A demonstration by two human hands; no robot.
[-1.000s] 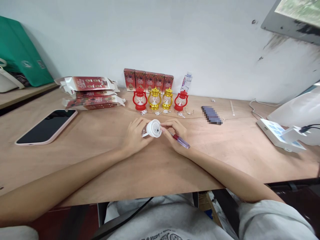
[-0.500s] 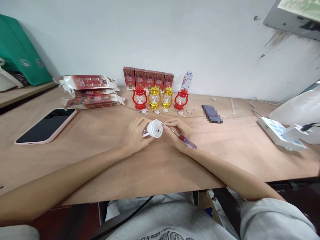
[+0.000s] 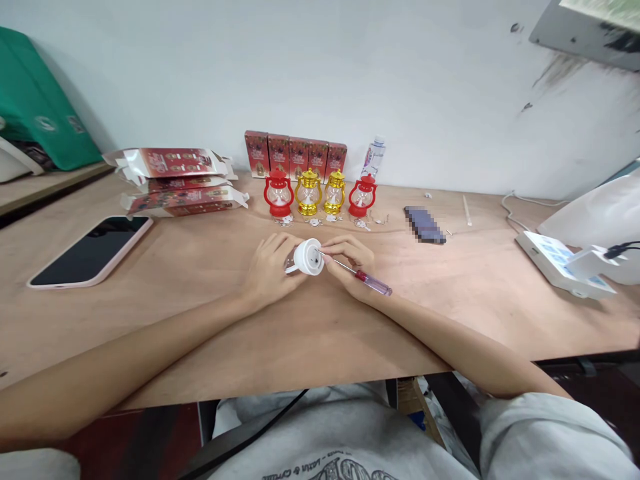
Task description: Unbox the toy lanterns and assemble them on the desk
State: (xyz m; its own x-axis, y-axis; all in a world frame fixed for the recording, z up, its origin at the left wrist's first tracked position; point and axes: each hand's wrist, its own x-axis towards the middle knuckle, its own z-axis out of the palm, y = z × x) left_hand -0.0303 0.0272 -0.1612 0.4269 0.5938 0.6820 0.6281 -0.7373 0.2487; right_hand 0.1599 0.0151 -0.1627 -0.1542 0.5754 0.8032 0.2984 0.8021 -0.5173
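- The left hand (image 3: 267, 267) grasps a small white lantern (image 3: 309, 259) around its clear part, tipped over so that its round base faces the right hand.
- The right hand (image 3: 354, 261) grips a screwdriver (image 3: 374, 283) by the shaft; the purple handle slants back over the wrist, and the tip is at the lantern's base.
- Both hands are over a wooden surface (image 3: 290, 347), its grain pale brown, its near edge running between the hands and the person's grey shirt (image 3: 360, 427).
- Just beyond the hands, paper tags (image 3: 315, 222) lie scattered in front of two red lanterns (image 3: 279, 209) and two gold lanterns (image 3: 309, 209), all four upright in a row.
- Behind that row, five small red boxes (image 3: 289, 150) stand side by side near the wall (image 3: 310, 67), with a clear bottle (image 3: 374, 159) to their right.
- Left of the hands lie a phone (image 3: 93, 252) and, farther off, opened red cartons (image 3: 187, 201).
- Right of the hands lie a dark flat object (image 3: 425, 225), blurred out, and a white power strip (image 3: 560, 262).
- Far left, a green bag (image 3: 50, 107) sits on a shelf (image 3: 55, 183).
- The wall is pale and scuffed at far right, below a grey panel (image 3: 575, 37).
- Below the surface, left, shows a dark red floor (image 3: 175, 433).
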